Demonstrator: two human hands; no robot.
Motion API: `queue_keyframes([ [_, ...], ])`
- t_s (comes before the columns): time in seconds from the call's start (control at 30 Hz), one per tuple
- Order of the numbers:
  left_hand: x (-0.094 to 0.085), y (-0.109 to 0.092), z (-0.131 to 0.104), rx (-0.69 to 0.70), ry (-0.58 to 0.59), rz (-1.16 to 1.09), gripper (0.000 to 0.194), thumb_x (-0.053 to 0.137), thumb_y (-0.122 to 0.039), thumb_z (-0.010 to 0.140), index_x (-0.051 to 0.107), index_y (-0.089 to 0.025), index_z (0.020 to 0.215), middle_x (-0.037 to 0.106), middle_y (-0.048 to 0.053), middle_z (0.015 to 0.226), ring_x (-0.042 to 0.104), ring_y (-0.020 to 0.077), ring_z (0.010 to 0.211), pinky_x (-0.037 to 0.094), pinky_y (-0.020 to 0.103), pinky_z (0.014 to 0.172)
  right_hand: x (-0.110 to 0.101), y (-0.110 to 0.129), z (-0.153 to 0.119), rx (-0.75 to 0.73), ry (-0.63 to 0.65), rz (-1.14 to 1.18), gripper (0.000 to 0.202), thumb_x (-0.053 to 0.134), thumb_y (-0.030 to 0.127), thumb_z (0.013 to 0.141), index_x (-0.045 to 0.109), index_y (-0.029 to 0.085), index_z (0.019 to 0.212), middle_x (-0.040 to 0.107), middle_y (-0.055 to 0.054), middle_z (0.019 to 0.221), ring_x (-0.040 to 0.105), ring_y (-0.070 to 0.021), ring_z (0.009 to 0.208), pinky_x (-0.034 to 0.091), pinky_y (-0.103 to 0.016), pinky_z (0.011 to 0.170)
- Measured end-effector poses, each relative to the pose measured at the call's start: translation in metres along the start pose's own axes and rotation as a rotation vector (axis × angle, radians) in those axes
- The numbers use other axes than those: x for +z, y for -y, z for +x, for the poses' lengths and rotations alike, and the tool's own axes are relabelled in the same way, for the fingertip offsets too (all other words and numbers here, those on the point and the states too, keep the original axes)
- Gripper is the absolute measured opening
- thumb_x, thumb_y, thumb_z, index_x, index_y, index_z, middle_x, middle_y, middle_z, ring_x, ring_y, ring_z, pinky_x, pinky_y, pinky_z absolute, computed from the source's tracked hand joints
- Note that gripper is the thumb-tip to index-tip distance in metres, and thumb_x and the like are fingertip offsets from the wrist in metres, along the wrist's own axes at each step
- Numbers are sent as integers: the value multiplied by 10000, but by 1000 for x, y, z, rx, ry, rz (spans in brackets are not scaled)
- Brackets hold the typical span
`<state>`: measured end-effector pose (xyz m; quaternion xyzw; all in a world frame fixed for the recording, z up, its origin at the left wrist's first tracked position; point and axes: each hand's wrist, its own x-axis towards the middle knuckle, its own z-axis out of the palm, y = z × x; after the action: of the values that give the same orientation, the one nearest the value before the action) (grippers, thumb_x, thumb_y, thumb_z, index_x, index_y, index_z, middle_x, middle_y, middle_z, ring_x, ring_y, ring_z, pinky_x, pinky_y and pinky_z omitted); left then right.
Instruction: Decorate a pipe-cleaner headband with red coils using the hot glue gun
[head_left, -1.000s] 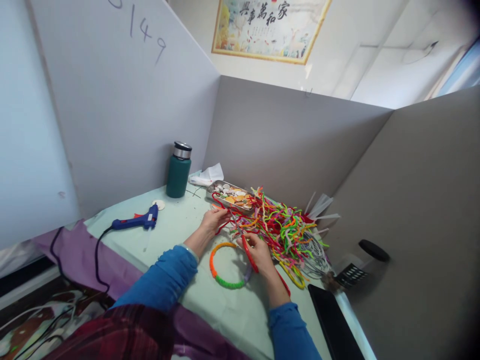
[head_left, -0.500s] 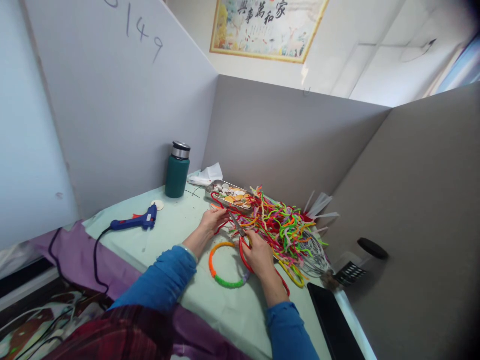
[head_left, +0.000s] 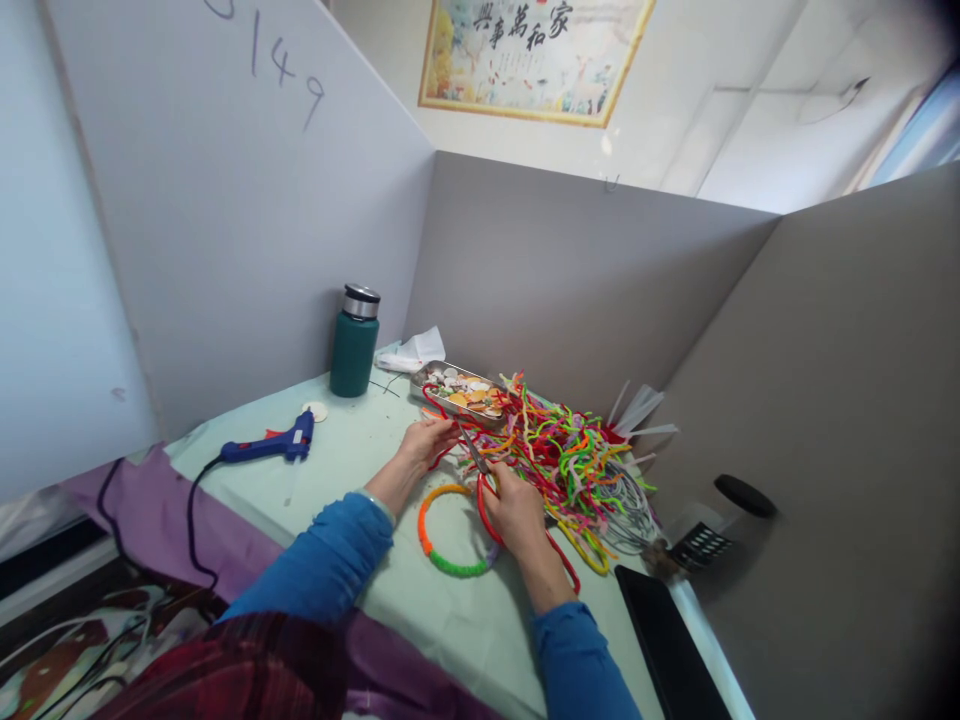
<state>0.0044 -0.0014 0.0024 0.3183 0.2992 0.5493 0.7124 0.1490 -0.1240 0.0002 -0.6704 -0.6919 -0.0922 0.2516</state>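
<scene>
My left hand [head_left: 421, 445] is closed on a red pipe cleaner [head_left: 441, 457] in front of the metal tray. Fingers wrapped round the handles, my right hand [head_left: 516, 508] holds scissors [head_left: 472, 447], whose blades point at my left fingertips. A red fuzzy loop [head_left: 565, 562] passes under my right hand. Between my forearms lies a ring [head_left: 424, 525] wound in orange, green, yellow and purple. Beyond my right hand spreads a tangled heap of coloured pipe cleaners [head_left: 577, 455].
A metal tray [head_left: 420, 392] of small discs stands behind my hands. At the left are a blue glue gun [head_left: 277, 443] and a green bottle [head_left: 354, 350]. A black flat object [head_left: 664, 640] lies at the right edge. Grey partitions [head_left: 592, 270] surround the table.
The view has shifted very slightly. Both hands and the scissors stay in nearly the same place.
</scene>
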Motion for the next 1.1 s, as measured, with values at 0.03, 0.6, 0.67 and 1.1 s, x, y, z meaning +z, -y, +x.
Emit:
queue_keyframes([
  [0.03, -1, 0, 1, 0, -2, 8, 51, 658, -95, 689, 612, -73, 685, 683, 119, 673, 659, 161, 622, 536, 245, 611, 0, -1, 0, 12, -4, -7, 259, 501, 375, 842, 584, 228, 1038, 704, -46, 865, 639, -181, 752, 337, -238, 588],
  [0.6, 2, -5, -9, 103, 212, 56, 226, 692, -200, 612, 485, -172, 701, 541, -52, 551, 543, 86, 457, 427, 196, 455, -47, -56, -16, 273, 143, -245, 215, 531, 307, 773, 687, 216, 890, 676, -132, 880, 621, -269, 828, 396, -315, 630],
  [0.67, 4, -4, -12, 69, 276, 77, 233, 707, -203, 608, 506, -170, 722, 543, -52, 551, 536, 85, 449, 428, 203, 458, -45, -41, -6, 214, -47, -108, 263, 463, 343, 835, 688, 216, 886, 675, -111, 903, 606, -239, 871, 406, -305, 692],
  [1.1, 8, 3, -21, -2, 447, 276, 260, 748, -317, 620, 592, -134, 719, 565, -2, 569, 494, 70, 440, 405, 195, 455, 16, 4, 22, 123, -161, 531, 346, 469, 405, 808, 621, 175, 599, 544, 13, 522, 453, -125, 515, 326, -223, 512],
])
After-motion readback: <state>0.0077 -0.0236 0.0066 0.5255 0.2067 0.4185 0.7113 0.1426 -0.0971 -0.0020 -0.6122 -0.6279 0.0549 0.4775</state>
